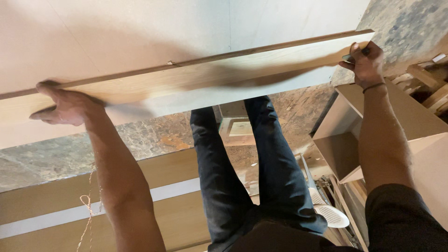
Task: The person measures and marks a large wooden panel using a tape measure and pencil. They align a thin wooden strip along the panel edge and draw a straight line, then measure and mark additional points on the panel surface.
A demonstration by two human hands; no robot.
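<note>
Two hands held one long wooden board [196, 77]. The left hand [65, 107] gripped it near one end, thumb on top along the dark upper edge and fingers [44, 114] curled shut around the underside. The right hand [366, 63] clasped the far end, its fingers [359, 51] wrapped tight over the corner; a thin dark band [373, 87] circled that wrist. The board was held in the air in front of the person, above the legs [252, 168], running slantwise from low on the left to high on the right. It was pale, light-grained timber with a narrow brown edge strip and a smooth flat face, blurred in its middle. One large white panel [140, 32] lay beyond it, filling the top of the view. On the floor [154, 135] to the left lay two tan boards [51, 196] side by side with one white strip [70, 217] between them. To the right stood one open-sided wooden box [345, 140], and near it one white perforated plastic piece [331, 214]. One length of frayed twine [86, 205] hung beside the left forearm.
</note>
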